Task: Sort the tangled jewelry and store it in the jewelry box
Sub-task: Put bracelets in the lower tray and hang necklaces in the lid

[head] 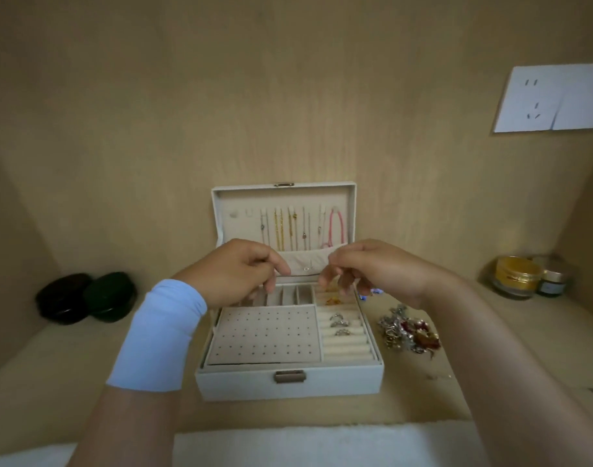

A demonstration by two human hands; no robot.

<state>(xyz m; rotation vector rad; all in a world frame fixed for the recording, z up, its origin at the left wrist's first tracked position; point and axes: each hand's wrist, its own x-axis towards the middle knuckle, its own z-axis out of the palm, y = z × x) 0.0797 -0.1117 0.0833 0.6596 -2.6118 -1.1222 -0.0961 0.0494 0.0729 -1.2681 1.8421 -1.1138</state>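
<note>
A white jewelry box (241, 382) stands open in the middle of the shelf, its lid (221, 210) upright with several necklaces (288, 227) hanging inside. My left hand (241, 271) and my right hand (366, 267) hover side by side above the back compartments, fingertips pinched. Between them dangles a small silver pendant (307, 268); its chain is too thin to make out. Rings (337, 323) sit in the ring rolls, beside a perforated earring board (265, 333). The tangled jewelry pile (409, 332) lies on the shelf to the right of the box.
Two dark round cases (86, 296) sit at the left. A gold jar (517, 274) and a small jar (554, 281) stand at the right. A wall socket (554, 99) is high on the right. White cloth (322, 443) lines the front edge.
</note>
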